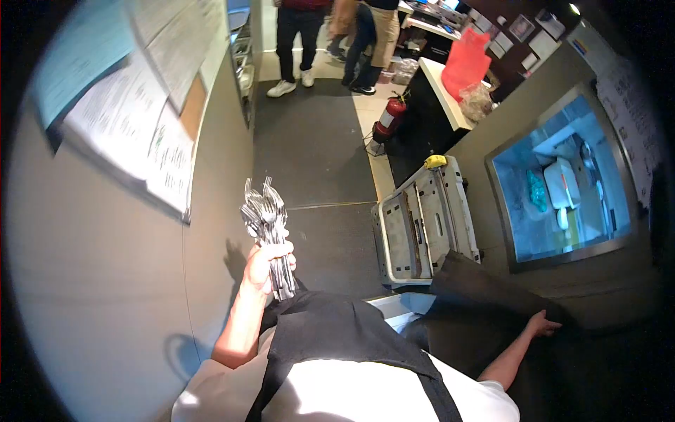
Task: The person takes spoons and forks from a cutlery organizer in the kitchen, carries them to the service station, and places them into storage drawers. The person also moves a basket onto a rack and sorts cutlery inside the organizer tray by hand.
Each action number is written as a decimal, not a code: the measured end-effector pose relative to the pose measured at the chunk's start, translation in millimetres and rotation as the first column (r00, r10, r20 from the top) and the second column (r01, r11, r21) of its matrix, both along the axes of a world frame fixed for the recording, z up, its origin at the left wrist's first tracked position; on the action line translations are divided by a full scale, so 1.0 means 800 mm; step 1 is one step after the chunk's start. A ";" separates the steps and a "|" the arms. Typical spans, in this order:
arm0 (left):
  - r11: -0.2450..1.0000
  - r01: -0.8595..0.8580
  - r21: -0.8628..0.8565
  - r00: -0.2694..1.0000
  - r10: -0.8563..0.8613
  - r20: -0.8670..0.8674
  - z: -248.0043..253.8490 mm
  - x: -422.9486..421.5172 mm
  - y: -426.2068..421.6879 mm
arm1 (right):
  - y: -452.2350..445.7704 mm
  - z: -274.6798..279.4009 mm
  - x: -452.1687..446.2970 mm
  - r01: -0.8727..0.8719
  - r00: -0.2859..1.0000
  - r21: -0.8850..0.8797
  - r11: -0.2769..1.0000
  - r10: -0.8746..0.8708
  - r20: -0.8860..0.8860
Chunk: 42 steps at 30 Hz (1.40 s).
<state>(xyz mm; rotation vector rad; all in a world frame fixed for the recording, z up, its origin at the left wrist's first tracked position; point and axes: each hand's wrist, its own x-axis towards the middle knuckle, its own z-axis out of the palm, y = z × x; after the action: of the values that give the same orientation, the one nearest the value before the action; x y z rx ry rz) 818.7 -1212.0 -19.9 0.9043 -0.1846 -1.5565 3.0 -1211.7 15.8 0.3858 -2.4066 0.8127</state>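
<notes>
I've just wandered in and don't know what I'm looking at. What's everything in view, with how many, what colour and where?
Forks: bunch, too overlapped to count; silver; left of centre, tines up
Papers: many; mostly white, some blue; walls
Cart-like frame: one; pale grey; floor, right of centre
Fire extinguisher: one; red; beside the counter
Counter: one; white top, black side; upper right
Bag: one; bright red; on the counter
Wall opening: one; metal rim, blue-lit; right
Box: one; white; inside the opening
Floor: dark grey; middle
People: at least two; dark and beige trousers; far end
Apron: one; black; bottom
Shirt: one; white; bottom
Left hand: one; bare; grip around the forks
Right hand: one; bare; lower right
</notes>
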 end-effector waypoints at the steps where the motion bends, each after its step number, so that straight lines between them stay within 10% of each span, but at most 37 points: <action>1: 0.999 0.037 -0.024 0.999 -0.036 0.038 -0.006 0.008 -0.028 | -0.002 -0.014 0.015 0.039 0.997 -0.037 0.999 -0.036 0.073; 3: 0.992 0.100 -0.081 0.989 -0.090 0.115 -0.023 0.023 -0.084 | -0.023 -0.095 0.023 0.138 0.980 -0.128 0.982 -0.117 0.163; 5: 0.976 0.202 -0.079 0.972 -0.190 0.137 -0.043 0.035 -0.142 | -0.072 -0.187 0.135 -0.099 0.901 -0.343 0.934 0.231 0.368; 8: 0.935 0.354 -0.005 0.909 -0.343 0.238 -0.060 0.042 -0.232 | -0.177 -0.297 0.363 -0.454 0.235 -0.234 0.860 0.368 0.899; 12: 0.864 0.502 -0.017 0.849 -0.489 0.201 -0.058 0.018 -0.344 | -0.314 -0.236 0.655 -0.551 -0.610 -0.729 0.407 0.400 0.684; 15: 0.799 0.601 0.018 0.746 -0.568 0.348 -0.046 -0.005 -0.423 | -0.411 -0.190 0.750 -0.217 -0.900 -0.972 0.090 0.368 0.234; 19: 0.679 0.732 0.053 0.590 -0.670 0.450 -0.051 -0.032 -0.537 | -0.543 -0.165 0.766 -0.069 -0.976 -0.995 -0.067 0.211 0.053; 24: 0.729 0.680 0.083 0.581 -0.604 0.547 -0.033 -0.063 -0.663 | -0.694 -0.180 0.755 -0.329 -0.902 -0.944 0.009 0.292 0.318; 26: 0.717 0.696 -0.019 0.542 -0.509 0.669 -0.069 -0.064 -0.706 | -0.738 -0.158 0.754 -0.092 -0.970 -0.995 0.035 0.223 0.097; 30: 0.644 0.756 0.122 0.398 -0.599 0.695 -0.050 -0.069 -0.776 | -0.821 -0.124 0.743 -0.154 -0.982 -0.985 0.083 0.096 0.162; 33: 0.717 0.697 -0.003 0.604 -0.585 0.542 -0.048 -0.080 -0.823 | -0.891 -0.129 0.735 -0.206 -0.979 -0.978 -0.014 0.000 0.206; 42: 0.702 0.712 0.015 0.636 -0.653 0.410 -0.046 -0.057 -1.020 | -1.077 -0.151 0.770 -0.072 -0.958 -0.978 0.197 0.261 0.123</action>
<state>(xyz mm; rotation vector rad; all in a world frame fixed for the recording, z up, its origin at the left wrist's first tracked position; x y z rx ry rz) 773.2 -2028.0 -56.4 1.0828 -1.0345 -2.0045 619.1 -2073.2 -104.7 -0.7145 0.4753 -0.8138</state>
